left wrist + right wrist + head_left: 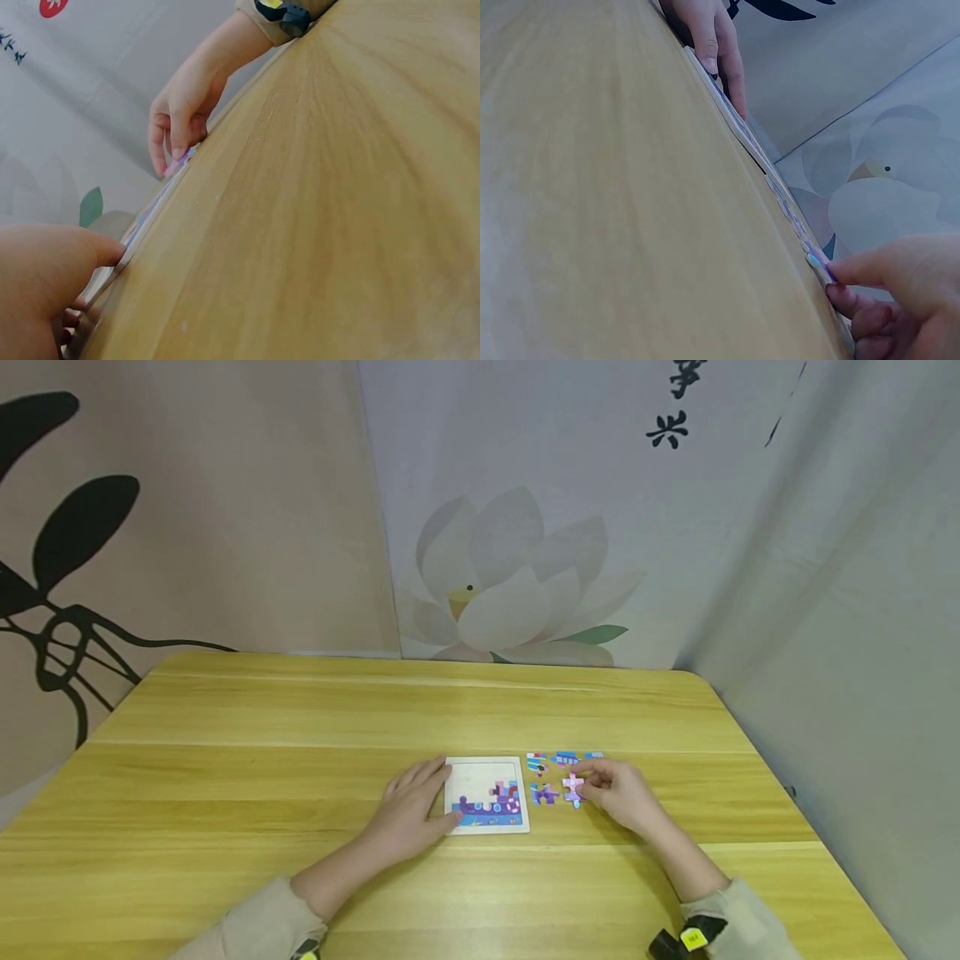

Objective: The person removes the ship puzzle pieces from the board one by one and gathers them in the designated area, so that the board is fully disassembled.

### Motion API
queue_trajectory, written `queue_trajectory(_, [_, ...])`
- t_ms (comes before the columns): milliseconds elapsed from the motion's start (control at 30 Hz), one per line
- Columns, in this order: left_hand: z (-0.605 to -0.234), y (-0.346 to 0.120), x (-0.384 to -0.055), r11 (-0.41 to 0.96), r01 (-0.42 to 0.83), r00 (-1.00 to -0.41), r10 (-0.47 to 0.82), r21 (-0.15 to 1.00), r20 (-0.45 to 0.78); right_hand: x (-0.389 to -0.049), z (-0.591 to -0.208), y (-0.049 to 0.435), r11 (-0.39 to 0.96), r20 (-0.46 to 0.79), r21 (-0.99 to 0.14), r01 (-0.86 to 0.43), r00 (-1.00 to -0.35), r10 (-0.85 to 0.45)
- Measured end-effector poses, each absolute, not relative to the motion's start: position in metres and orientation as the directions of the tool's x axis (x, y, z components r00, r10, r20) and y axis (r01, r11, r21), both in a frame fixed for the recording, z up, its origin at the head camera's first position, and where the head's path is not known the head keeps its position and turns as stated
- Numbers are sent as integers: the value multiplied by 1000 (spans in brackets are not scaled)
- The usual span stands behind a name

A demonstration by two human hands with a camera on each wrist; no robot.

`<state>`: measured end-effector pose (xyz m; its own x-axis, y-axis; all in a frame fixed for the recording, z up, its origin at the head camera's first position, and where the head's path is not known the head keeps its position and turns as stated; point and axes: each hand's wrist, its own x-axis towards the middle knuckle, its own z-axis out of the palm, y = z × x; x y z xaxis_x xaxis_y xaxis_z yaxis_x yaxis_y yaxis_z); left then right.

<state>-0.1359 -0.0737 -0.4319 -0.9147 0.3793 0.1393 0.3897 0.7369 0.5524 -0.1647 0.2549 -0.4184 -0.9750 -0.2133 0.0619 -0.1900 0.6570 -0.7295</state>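
Note:
A white-framed jigsaw tray (487, 830) lies on the table, with purple and blue pieces fitted along its bottom and lower right. My left hand (408, 810) rests on the tray's left edge, thumb near the lower corner and fingers toward the upper one. To the right of the tray, my right hand (618, 793) pinches a pink jigsaw piece (572, 785) between thumb and index finger. The right wrist view shows that thumb on the piece (821, 262), low over the tabletop. Near it lie loose pieces: a purple one (543, 794), a striped one (537, 763) and a blue one (565, 759).
Another blue piece (593, 755) is partly covered by the right fingers. All of this lies on a wooden table (300, 718). Behind the table's far edge hangs a curtain (517, 460) printed with a lotus, and more curtain (847, 610) hangs along the right side.

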Motion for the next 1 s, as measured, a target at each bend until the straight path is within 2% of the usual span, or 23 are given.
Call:
queue_trajectory(500, [-431, -74, -136, 733, 388, -915, 379, 559, 139, -165, -418, 252, 731, 93, -631, -261, -960, -263])
queue_trajectory(1000, [-433, -74, -136, 731, 395, -913, 381, 557, 148, -165, -415, 252, 705, 98, -671, -231, -969, -225])
